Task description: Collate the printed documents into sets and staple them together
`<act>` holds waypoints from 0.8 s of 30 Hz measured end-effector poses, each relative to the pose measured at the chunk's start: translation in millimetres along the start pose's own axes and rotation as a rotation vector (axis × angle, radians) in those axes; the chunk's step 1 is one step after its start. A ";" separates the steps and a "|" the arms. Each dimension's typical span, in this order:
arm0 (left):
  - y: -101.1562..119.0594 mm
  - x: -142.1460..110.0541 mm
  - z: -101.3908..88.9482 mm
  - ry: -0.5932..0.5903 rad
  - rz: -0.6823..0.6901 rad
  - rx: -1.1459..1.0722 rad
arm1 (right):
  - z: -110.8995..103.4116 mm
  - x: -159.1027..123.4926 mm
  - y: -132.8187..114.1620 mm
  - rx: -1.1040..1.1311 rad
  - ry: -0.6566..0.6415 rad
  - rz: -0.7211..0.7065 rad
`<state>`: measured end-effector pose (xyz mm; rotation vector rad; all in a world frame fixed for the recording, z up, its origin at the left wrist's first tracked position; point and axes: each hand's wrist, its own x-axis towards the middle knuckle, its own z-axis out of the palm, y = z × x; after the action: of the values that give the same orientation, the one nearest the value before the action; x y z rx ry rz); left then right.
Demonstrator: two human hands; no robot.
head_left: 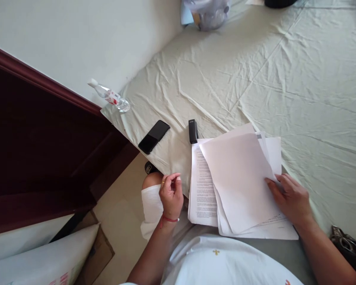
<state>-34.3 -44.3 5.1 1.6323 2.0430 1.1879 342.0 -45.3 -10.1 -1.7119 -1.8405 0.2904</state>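
Note:
Several sheets of paper (237, 178) lie in a loose, fanned stack at the front edge of the cloth-covered surface. My right hand (292, 198) pinches the right edge of the upper sheets between thumb and fingers. The top sheet shows a blank side, while a printed page (204, 190) sticks out on the left. Just left of the papers, my left hand (171, 194) is raised with fingers curled and thumb tip close to the index finger; nothing shows in it. A small black object (192, 131), which looks like a stapler, sits at the stack's top left corner.
A black phone (154, 136) lies on the pale green cloth (213, 87), with a clear plastic bottle (111, 96) near the wall. At the back is a see-through plastic bag (210, 16). A dark woven or shiny item (348, 249) rests at the right edge.

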 end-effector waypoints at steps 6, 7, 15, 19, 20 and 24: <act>12.4 5.4 20.0 -0.104 0.091 0.063 | -3.5 -1.3 -2.1 0.037 0.029 0.048; 13.9 5.3 21.9 -0.110 0.091 0.092 | -4.2 -2.0 -2.6 0.033 0.050 0.079; 19.1 10.9 30.0 -0.190 0.048 0.223 | -6.4 -6.0 -3.1 -0.038 0.106 0.234; 18.6 20.5 28.0 -0.257 -0.031 0.234 | -4.9 -5.8 -2.0 -0.043 0.086 0.195; 19.1 23.6 27.1 -0.295 -0.056 0.230 | -4.5 -5.2 -2.0 -0.046 0.087 0.192; 23.8 35.8 24.3 -0.440 -0.127 0.212 | -3.8 -2.1 -3.6 -0.025 0.128 0.182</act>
<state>-14.0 -0.8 16.9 1.6456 1.9925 0.5227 341.2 -48.7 -5.7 -1.8744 -1.6069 0.2262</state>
